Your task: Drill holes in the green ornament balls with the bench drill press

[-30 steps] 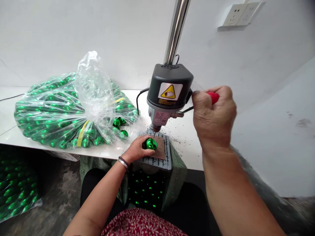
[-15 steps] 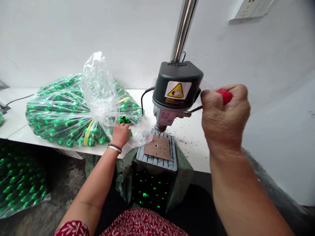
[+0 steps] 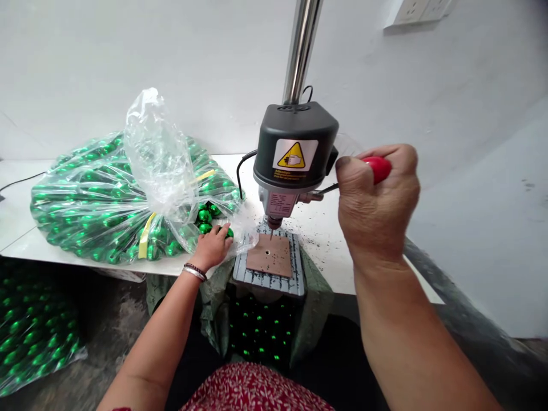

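While the right hand (image 3: pixel 379 208) clasps a knob (image 3: pixel 378 169), the left (image 3: pixel 212 248) (grip unclear) touches balls (image 3: pixel 205 228).

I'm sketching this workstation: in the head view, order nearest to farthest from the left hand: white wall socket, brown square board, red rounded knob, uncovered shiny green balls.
1. Uncovered green balls: at the left hand.
2. Brown board: right of it.
3. Red knob: farther right, in the right hand.
4. Wall socket: upper right, farthest.
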The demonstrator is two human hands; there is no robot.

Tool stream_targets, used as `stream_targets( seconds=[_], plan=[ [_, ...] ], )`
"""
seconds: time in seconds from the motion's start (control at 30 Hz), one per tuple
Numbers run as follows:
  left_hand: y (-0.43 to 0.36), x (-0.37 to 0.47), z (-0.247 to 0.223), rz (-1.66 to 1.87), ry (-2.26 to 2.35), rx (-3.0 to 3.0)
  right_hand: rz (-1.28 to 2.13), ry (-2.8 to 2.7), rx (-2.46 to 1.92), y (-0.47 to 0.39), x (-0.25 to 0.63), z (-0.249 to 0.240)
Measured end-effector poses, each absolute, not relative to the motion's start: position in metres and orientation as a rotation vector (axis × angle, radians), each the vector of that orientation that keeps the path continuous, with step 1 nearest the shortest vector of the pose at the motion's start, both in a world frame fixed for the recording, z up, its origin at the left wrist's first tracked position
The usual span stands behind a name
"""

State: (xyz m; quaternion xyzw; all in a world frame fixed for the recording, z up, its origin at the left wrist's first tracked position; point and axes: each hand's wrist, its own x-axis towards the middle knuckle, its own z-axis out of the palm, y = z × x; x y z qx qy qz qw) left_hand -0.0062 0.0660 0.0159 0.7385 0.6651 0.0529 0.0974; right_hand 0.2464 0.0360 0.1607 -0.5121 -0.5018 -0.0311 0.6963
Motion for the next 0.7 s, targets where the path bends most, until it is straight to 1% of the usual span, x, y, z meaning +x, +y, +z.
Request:
stream_targets(
  seconds=[0.1,0.23,0.3,0.47,0.53,0.6,0.7],
  plan=[
    [0.074,-0.010,0.016,0.406,1.882,2.048,-0.056,-1.122,-1.132,0.035,0.246,0.160],
    [0.082,-0.005,0.013,0.569,1.929,1.903,-0.037,-1.119,-1.154,0.034,0.246,0.161],
    [0.086,-0.002,0.013,0.551,1.932,1.899,-0.025,-1.121,-1.161,0.033,0.245,0.162],
    [0.088,-0.004,0.019,0.267,1.838,1.935,-0.006,-1.119,-1.170,0.031,0.244,0.165],
    [0.083,-0.005,0.021,0.285,1.832,1.923,0.001,-1.117,-1.174,0.031,0.243,0.165],
    [0.075,-0.005,0.023,0.412,1.837,1.896,0.007,-1.111,-1.171,0.031,0.243,0.164],
    [0.060,-0.002,0.028,0.753,1.758,1.794,0.008,-1.109,-1.155,0.031,0.243,0.164]
  ],
)
